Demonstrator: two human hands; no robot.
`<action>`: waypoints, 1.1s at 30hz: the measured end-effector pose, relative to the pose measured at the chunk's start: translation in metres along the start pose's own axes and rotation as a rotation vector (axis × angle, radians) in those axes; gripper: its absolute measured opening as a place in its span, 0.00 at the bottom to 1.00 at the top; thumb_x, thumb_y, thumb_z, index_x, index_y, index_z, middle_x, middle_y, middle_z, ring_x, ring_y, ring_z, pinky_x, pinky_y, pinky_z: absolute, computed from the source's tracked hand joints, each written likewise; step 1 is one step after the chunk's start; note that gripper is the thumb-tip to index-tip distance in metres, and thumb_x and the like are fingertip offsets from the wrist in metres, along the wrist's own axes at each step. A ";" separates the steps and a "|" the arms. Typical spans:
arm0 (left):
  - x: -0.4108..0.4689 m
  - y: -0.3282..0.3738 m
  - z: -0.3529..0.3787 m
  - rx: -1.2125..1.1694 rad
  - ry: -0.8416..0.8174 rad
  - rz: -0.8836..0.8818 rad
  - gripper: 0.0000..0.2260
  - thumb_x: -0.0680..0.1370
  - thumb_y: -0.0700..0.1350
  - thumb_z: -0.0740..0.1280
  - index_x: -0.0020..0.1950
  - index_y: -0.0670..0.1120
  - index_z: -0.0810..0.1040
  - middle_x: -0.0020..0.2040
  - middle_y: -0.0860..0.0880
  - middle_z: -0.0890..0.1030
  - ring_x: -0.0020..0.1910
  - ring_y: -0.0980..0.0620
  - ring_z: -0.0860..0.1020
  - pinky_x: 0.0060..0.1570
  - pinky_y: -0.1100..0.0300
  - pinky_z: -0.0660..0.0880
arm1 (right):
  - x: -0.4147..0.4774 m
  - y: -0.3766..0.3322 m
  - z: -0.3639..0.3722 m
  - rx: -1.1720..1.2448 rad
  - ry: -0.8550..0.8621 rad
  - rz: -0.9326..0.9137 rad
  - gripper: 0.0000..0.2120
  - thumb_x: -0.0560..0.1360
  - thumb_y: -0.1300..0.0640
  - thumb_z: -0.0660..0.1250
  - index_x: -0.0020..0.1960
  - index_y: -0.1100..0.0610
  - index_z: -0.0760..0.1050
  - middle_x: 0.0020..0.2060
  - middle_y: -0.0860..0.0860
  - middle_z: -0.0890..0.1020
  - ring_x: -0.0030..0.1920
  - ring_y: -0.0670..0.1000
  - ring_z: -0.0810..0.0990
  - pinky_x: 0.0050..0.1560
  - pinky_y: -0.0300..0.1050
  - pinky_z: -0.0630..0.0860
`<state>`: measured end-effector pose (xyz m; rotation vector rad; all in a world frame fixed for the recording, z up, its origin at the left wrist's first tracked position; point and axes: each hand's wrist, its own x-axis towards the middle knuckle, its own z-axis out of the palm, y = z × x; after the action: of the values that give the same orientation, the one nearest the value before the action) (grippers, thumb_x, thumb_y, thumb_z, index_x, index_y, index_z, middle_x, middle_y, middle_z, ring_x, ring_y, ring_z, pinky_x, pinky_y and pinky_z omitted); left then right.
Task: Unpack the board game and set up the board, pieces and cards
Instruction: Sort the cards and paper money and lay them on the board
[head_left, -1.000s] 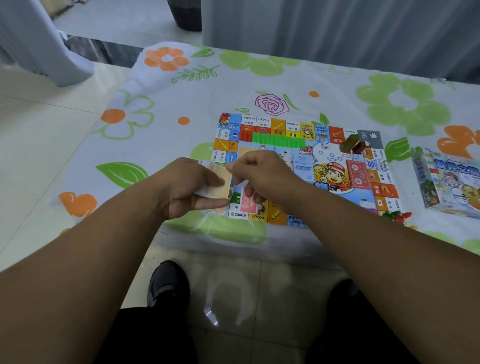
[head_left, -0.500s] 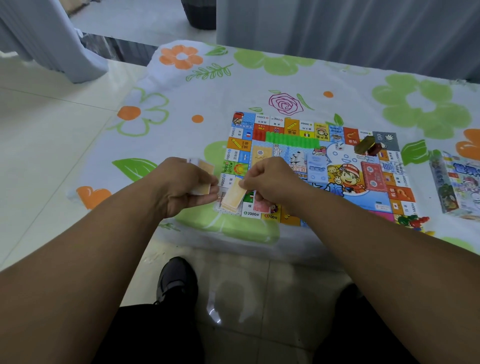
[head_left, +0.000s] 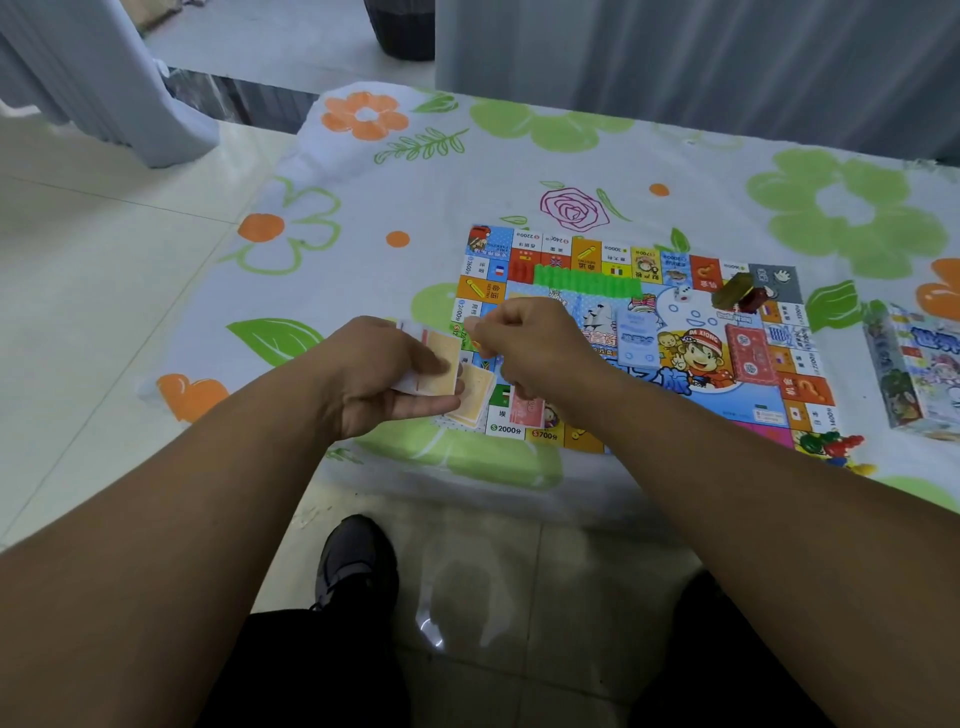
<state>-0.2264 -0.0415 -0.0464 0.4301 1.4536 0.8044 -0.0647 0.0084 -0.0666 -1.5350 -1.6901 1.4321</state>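
Left grip (head_left: 384, 379) round card stack (head_left: 441, 361) at near-left edge of board (head_left: 587, 252)

A: Hidden under the right hand (head_left: 530, 348): the near-left stretch of the board (head_left: 675, 364). Anything pinched there?
B: Cannot tell; fingertips curled out of sight. Also covered, by the thumb of the left hand (head_left: 374, 376): part of the card stack (head_left: 444, 340).
A: And cut off at the right edge?
B: The game box (head_left: 909, 374). Blurred too: 2 blocks (head_left: 732, 291) on the far-right corner, print unreadable.
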 end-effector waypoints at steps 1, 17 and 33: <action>0.000 -0.001 0.001 0.003 -0.002 0.012 0.11 0.76 0.27 0.65 0.56 0.37 0.79 0.51 0.38 0.84 0.44 0.43 0.86 0.34 0.55 0.82 | -0.002 -0.002 0.000 0.027 -0.031 0.004 0.13 0.78 0.53 0.71 0.50 0.64 0.79 0.41 0.56 0.82 0.26 0.43 0.73 0.27 0.38 0.68; 0.001 0.000 -0.004 0.029 0.126 0.034 0.05 0.76 0.28 0.67 0.47 0.37 0.77 0.39 0.41 0.82 0.37 0.47 0.83 0.32 0.56 0.83 | 0.003 0.013 -0.003 -0.067 -0.030 0.128 0.07 0.74 0.62 0.75 0.48 0.65 0.80 0.36 0.55 0.82 0.28 0.48 0.77 0.25 0.38 0.71; 0.001 0.000 0.006 -0.008 -0.002 0.031 0.13 0.75 0.26 0.66 0.58 0.35 0.79 0.53 0.37 0.83 0.46 0.43 0.85 0.35 0.55 0.82 | -0.004 -0.001 -0.006 0.039 -0.059 -0.003 0.09 0.77 0.54 0.72 0.47 0.60 0.79 0.39 0.54 0.82 0.26 0.46 0.75 0.25 0.40 0.69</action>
<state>-0.2205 -0.0388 -0.0465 0.4477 1.4447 0.8346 -0.0595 0.0073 -0.0621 -1.4827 -1.6874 1.5136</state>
